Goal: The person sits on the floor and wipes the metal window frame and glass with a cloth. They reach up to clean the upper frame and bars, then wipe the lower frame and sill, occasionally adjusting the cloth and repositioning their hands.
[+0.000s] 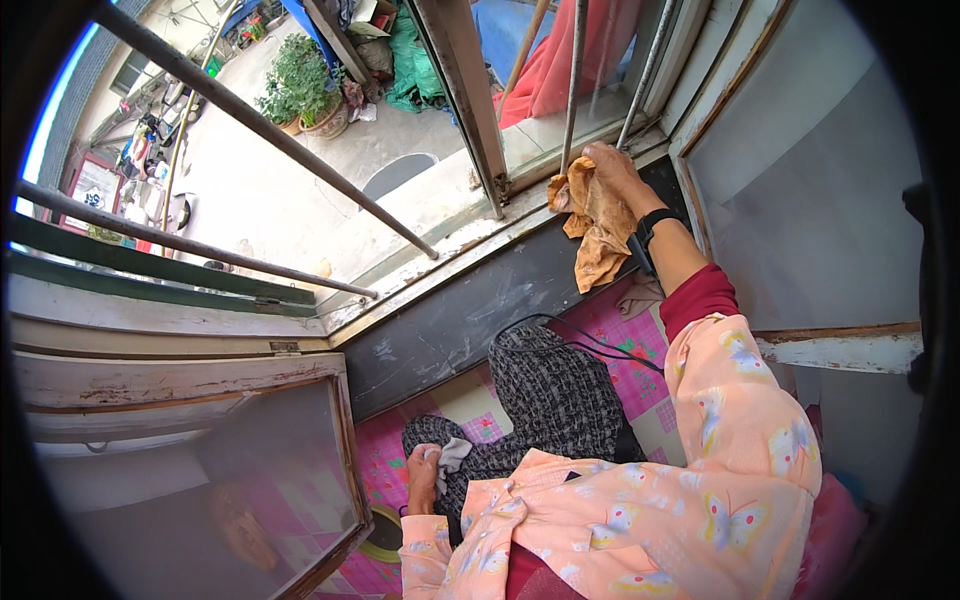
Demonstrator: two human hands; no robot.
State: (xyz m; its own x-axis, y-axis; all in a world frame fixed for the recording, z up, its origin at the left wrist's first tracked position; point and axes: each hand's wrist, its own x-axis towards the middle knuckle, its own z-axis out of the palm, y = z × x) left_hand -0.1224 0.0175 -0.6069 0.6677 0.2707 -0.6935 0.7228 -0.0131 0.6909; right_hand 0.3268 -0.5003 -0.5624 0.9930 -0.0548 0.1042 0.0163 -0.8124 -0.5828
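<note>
An orange-brown cloth [602,238] hangs crumpled from my right hand [619,171], which is at the base of the window bars [576,97] near the right corner of the frame. Below the cloth runs the dark stone sill [450,330], marked with pale streaks. My left hand [422,478] rests low by my knee, its fingers closed around a small whitish cloth [453,455]. The white wooden window frame [525,214] has peeling paint along its lower edge.
An opened glass casement [225,465] stands at left, another glazed panel [810,187] at right. Metal bars [300,154] cross the opening. A black cable [577,343] lies by my knee on the pink patterned covering [637,330]. A round yellow-rimmed object [386,534] sits lower left.
</note>
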